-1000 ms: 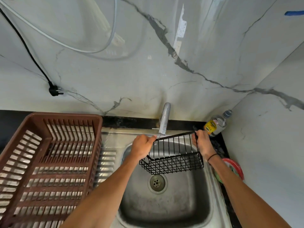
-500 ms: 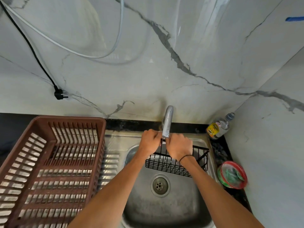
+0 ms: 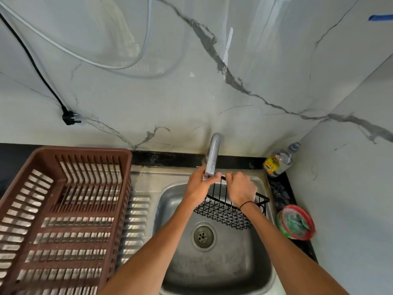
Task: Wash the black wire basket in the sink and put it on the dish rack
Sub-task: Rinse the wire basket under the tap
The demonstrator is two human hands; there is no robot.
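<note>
Holding the black wire basket (image 3: 225,211) over the sink (image 3: 214,267), both hands meet under the tap (image 3: 212,155) at the sink's back edge. The left hand (image 3: 198,185) has its grip curled round the basket's upper rim right below the tap's mouth. The right hand (image 3: 241,188) sits just beside it, fingers bent over the same rim; whether its grip really pinches the wire cannot be told, since the back of the hand hides the fingertips. A dark band circles the right wrist. The basket hangs tilted, its lower side above the drain (image 3: 203,236), its right end near the sink's right wall. A brown rack (image 3: 63,209) stands on the surface at the sink's left edge. At the back right corner leans a bottle (image 3: 278,160), and a red-rimmed dish (image 3: 296,222) lies by the sink's right edge.
</note>
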